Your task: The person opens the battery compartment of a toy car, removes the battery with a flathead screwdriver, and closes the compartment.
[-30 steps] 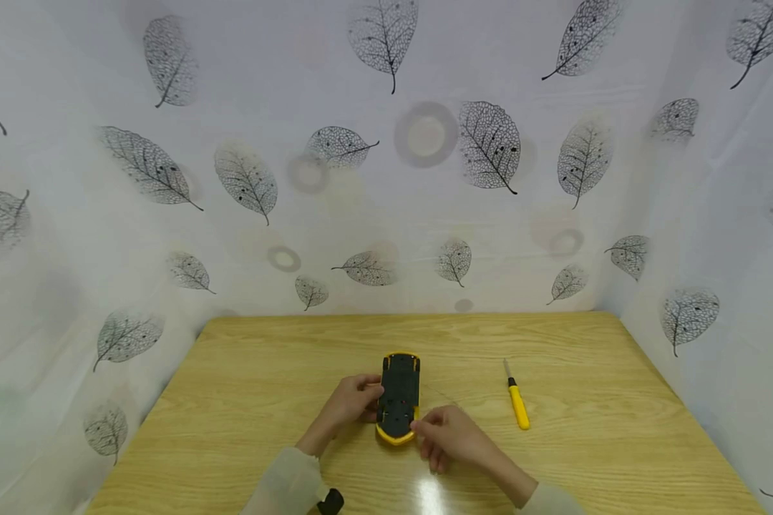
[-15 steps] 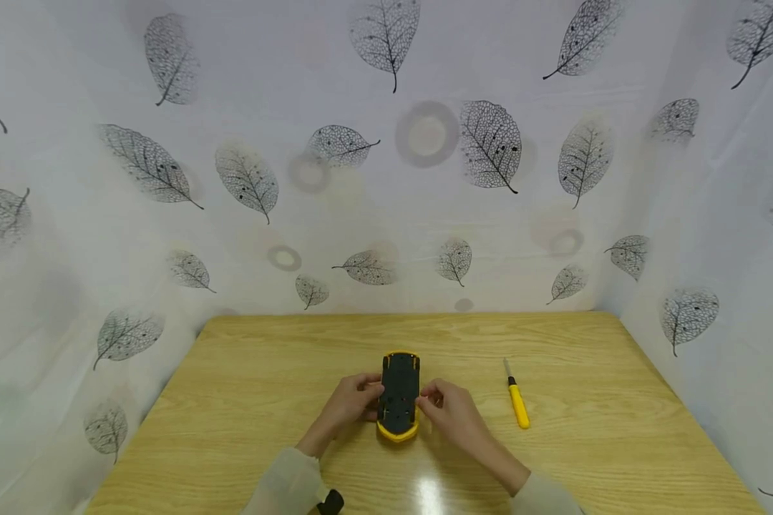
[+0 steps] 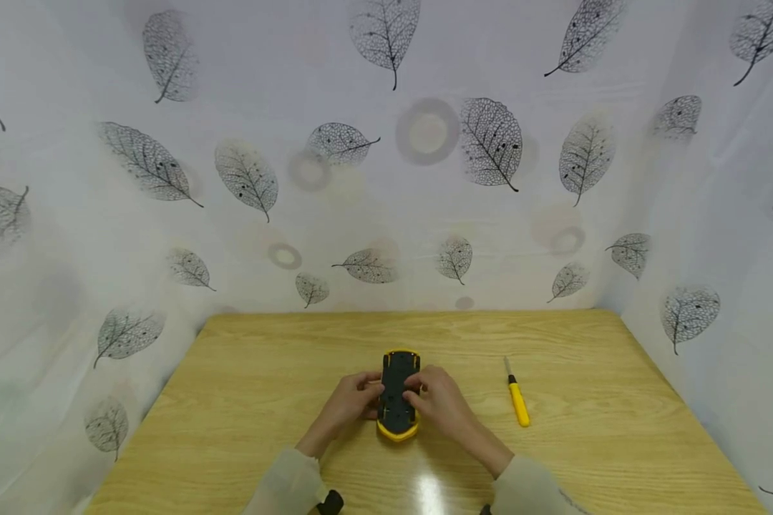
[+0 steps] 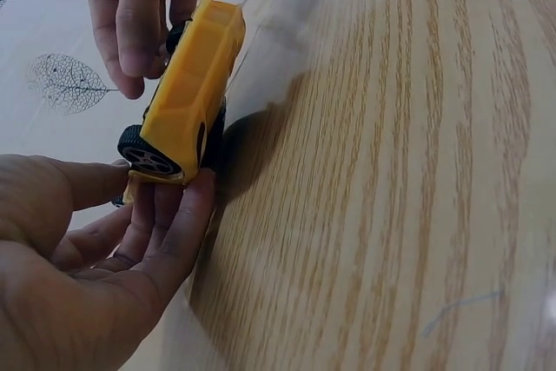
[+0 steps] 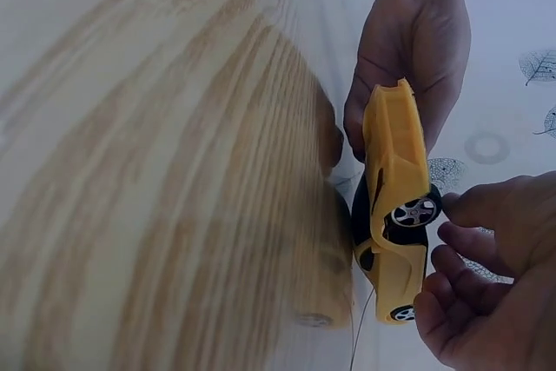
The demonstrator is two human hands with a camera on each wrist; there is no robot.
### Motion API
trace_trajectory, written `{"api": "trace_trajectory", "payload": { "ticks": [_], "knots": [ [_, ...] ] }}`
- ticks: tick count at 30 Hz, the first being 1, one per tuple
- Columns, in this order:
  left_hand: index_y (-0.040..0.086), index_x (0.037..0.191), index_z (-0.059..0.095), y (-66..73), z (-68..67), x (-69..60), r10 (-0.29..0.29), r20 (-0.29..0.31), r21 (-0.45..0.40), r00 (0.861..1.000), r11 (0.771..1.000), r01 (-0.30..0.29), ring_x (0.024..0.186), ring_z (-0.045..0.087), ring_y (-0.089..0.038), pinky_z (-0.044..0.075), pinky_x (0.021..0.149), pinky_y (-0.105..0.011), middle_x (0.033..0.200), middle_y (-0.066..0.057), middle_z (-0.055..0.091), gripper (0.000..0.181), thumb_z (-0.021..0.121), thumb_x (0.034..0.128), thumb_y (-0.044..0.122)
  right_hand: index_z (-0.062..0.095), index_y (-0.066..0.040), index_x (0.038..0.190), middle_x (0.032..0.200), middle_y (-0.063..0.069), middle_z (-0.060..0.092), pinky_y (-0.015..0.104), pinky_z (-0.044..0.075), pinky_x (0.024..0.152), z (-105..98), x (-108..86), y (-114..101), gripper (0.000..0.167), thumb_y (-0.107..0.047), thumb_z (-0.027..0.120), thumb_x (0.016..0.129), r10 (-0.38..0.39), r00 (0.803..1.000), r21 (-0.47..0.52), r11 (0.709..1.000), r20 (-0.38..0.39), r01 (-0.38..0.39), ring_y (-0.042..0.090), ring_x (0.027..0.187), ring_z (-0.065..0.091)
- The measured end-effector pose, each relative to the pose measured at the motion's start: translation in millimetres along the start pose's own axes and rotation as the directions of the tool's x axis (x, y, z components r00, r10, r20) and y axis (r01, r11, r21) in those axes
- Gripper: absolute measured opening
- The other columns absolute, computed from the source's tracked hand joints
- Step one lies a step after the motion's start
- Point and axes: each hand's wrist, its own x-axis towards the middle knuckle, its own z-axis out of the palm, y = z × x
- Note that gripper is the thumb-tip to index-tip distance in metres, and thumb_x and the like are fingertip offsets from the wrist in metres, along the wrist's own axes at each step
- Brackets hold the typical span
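A yellow toy car [image 3: 396,425] with a black underside lies wheels up between the hands. My left hand [image 3: 346,404] grips its left side, thumb at the edge; the left wrist view shows that hand [image 4: 104,258] round one end of the car [image 4: 187,93]. My right hand [image 3: 446,406] reaches over the underside with thumb and forefinger apart. In the right wrist view its loosely bent fingers [image 5: 460,293] are beside the car's [image 5: 395,149] wheels, the thumb at one wheel. A yellow-handled screwdriver [image 3: 518,405] lies to the right.
The wooden table [image 3: 264,357] is backed and flanked by a white curtain [image 3: 373,200] with leaf prints. A black object [image 3: 331,502] is at my left sleeve. A thin pale blue line [image 4: 460,303] shows on the tabletop in the left wrist view.
My right hand has moved from the car's near right corner up along its right side, and its fingers now reach over the underside. My left hand keeps its grip.
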Motion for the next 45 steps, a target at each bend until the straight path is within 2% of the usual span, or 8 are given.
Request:
{"api": "trace_trajectory", "payload": {
  "ticks": [8, 18, 24, 32, 38, 45],
  "knots": [
    [-0.015, 0.142, 0.050, -0.7, 0.3, -1.3, 0.001, 0.001, -0.001, 1.000, 1.000, -0.001, 0.095, 0.072, -0.028, 0.062, 0.074, -0.043, 0.116, -0.025, 0.071, 0.045, 0.058, 0.1057, 0.010, 0.078, -0.003, 0.094, 0.090, 0.004, 0.066, 0.040, 0.051, 0.079, 7, 2.3, -3, 0.011, -0.004, 0.084, 0.084, -0.014, 1.000, -0.065, 0.998, -0.007, 0.013, 0.022, 0.088, 0.059],
    [-0.014, 0.143, 0.049, 0.5, -0.2, -3.8, -0.004, 0.003, 0.002, 1.000, 1.000, 0.004, 0.095, 0.072, -0.028, 0.062, 0.075, -0.042, 0.115, -0.022, 0.071, 0.046, 0.058, 0.1062, 0.011, 0.081, -0.007, 0.095, 0.096, 0.004, 0.066, 0.037, 0.047, 0.076, 12, 3.7, -4, 0.013, -0.012, 0.087, 0.084, -0.020, 1.000, -0.129, 0.991, 0.024, 0.023, 0.019, 0.088, 0.052],
    [-0.014, 0.143, 0.049, -1.6, 0.7, -2.8, -0.009, -0.007, 0.008, 1.000, 1.000, 0.010, 0.095, 0.072, -0.027, 0.062, 0.075, -0.043, 0.114, -0.021, 0.071, 0.046, 0.058, 0.1059, 0.010, 0.081, -0.009, 0.093, 0.095, 0.003, 0.065, 0.037, 0.046, 0.076, 16, 3.5, -5, 0.014, -0.016, 0.088, 0.083, -0.045, 0.999, -0.149, 0.988, -0.015, 0.042, 0.019, 0.086, 0.051],
    [-0.012, 0.144, 0.051, -2.0, 0.3, -2.5, -0.018, -0.001, -0.006, 1.000, 1.000, 0.018, 0.093, 0.072, -0.025, 0.062, 0.074, -0.038, 0.110, -0.017, 0.072, 0.045, 0.059, 0.1052, 0.010, 0.082, -0.012, 0.088, 0.094, 0.003, 0.065, 0.039, 0.046, 0.077, 20, 3.9, -4, 0.013, -0.019, 0.091, 0.080, -0.092, 0.995, -0.178, 0.980, -0.042, 0.084, 0.020, 0.086, 0.053],
    [-0.013, 0.144, 0.050, -5.5, -0.4, -1.8, 0.004, 0.017, -0.023, 1.000, 1.000, -0.004, 0.093, 0.072, -0.025, 0.062, 0.074, -0.037, 0.109, -0.016, 0.072, 0.046, 0.059, 0.1052, 0.009, 0.082, -0.013, 0.085, 0.089, 0.001, 0.065, 0.037, 0.048, 0.074, 22, 5.4, -4, 0.015, -0.023, 0.092, 0.079, -0.149, 0.988, -0.248, 0.959, -0.035, 0.136, 0.019, 0.083, 0.054],
    [-0.012, 0.144, 0.050, -7.5, -0.9, -3.0, 0.016, 0.017, -0.035, 1.000, 0.999, -0.015, 0.093, 0.073, -0.026, 0.062, 0.075, -0.037, 0.109, -0.016, 0.072, 0.046, 0.059, 0.1051, 0.009, 0.081, -0.012, 0.087, 0.088, -0.002, 0.065, 0.037, 0.050, 0.071, 22, 6.4, -7, 0.019, -0.029, 0.089, 0.082, -0.180, 0.984, -0.368, 0.914, 0.005, 0.169, 0.018, 0.082, 0.056]
  ]
}}
